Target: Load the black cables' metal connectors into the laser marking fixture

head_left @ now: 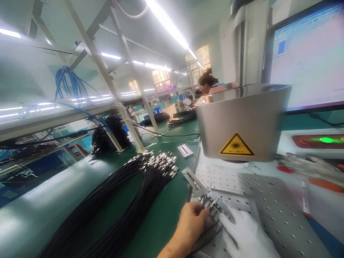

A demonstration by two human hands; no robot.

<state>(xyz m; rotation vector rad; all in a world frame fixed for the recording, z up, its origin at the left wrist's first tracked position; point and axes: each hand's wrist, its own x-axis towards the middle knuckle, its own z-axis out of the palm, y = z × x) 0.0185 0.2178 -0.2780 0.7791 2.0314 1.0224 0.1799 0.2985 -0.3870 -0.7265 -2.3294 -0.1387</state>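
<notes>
From where I stand, the bare left hand (194, 218) has thumb and first finger pressed together on thin black cables (205, 197), whose ends point up and away from the person. The right hand (243, 231), in a white glove, is just beside it, with a finger reaching to the near edge of a small metal holder (218, 208). Whether these gloved fingers are closed on something, I cannot tell — the picture is blurred there.

The holder lies just beyond the fingertips of both hands, to the right of the left thumb. Its long side runs slanting, from far left to near right, and the held cables stand across this line. Both hands are about equally near to it.

Under the holder is a metal plate with holes (271, 206). Just past it, at the far left, lies a flat slotted piece (193, 179). Left of the hands, on the green table (158, 225), rests a big bundle of black cables (142, 197) with shiny tips. Above the plate hangs a grey machine head (242, 123) with a yellow warning sign (236, 145) — and behind it another person (206, 84) is seen.
</notes>
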